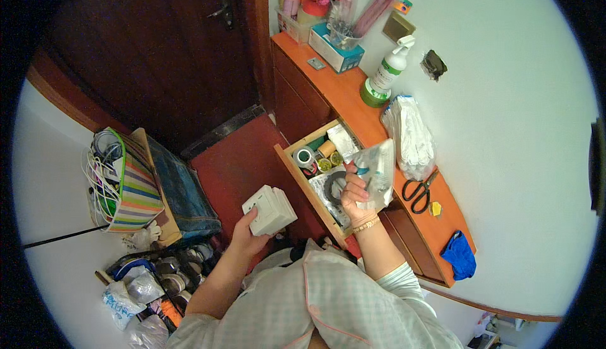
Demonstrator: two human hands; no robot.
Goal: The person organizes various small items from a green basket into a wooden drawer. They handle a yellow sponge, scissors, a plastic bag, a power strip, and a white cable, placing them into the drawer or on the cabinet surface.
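Note:
My left hand grips a small stack of white wall-socket plates over the floor, thumb across the top face. My right hand is closed on a clear plastic bag; something teal and pale shows inside, too unclear to name. The bag is held above the right side of a pulled-out wooden drawer and hides part of it. In that drawer lie a roll of black tape, a white packet, a tan spool and small round yellow-topped items.
On the orange-brown cabinet top stand a spray bottle, a green tape roll, bagged white gloves, black-handled scissors and a blue cloth. A striped basket of cables is at left, near bagged items.

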